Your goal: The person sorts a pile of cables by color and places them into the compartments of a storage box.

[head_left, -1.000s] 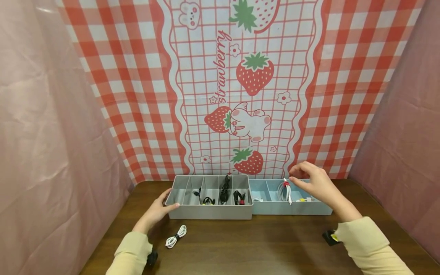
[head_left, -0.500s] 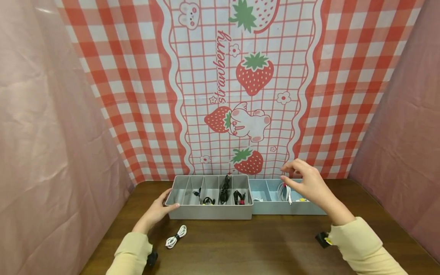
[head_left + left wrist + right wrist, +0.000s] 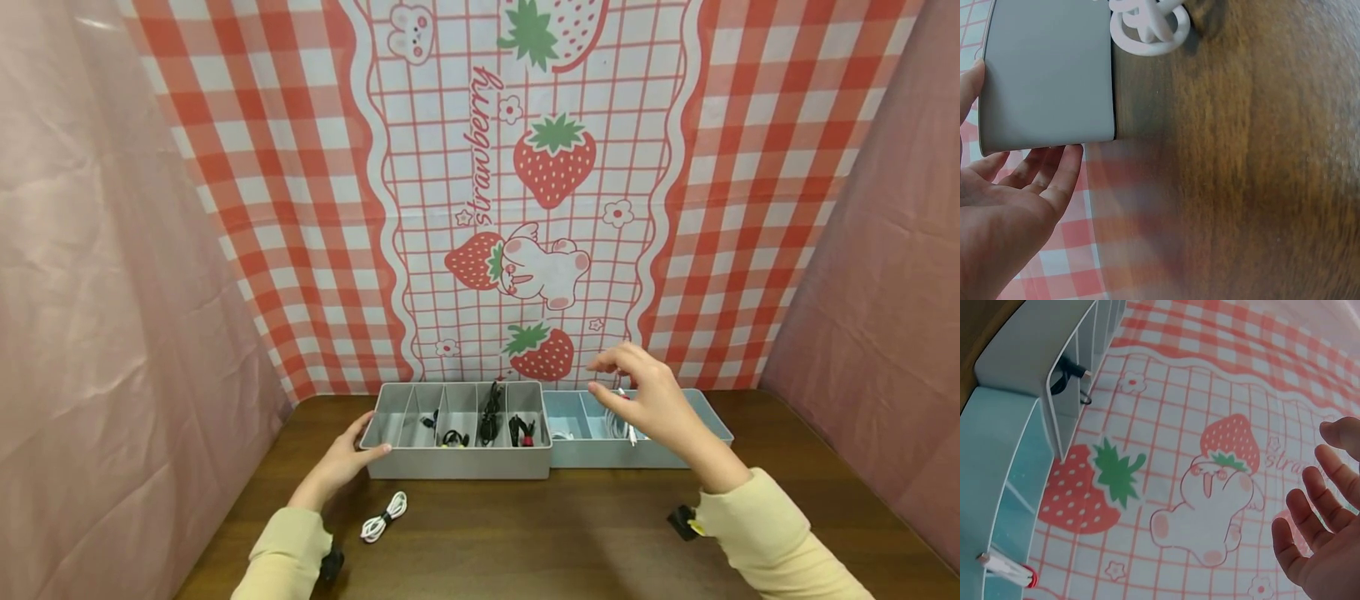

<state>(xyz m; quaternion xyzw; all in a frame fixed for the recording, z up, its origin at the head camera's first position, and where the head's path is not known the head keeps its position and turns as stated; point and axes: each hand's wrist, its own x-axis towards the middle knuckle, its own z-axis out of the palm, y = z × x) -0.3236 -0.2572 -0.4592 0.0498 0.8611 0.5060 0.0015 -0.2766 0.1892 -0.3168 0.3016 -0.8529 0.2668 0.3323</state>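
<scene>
In the head view, my left hand rests on the left end of a grey divided box. Its thumb lies at the front rim, and in the left wrist view the fingertips touch the end wall. Over a light blue divided box hovers my right hand, fingers loosely bent and holding nothing. Partly hidden behind that hand, a coiled white cable with a red tie stands in the blue box. A white cable bundled with a black tie lies on the table before the grey box.
Inside the grey box are black cables, one with a red tie. The boxes stand end to end on the dark wooden table, the grey one slightly forward. A strawberry-print cloth hangs right behind them.
My right hand has moved left above the blue box, from its right part toward the middle. The left hand and both boxes have stayed in place.
</scene>
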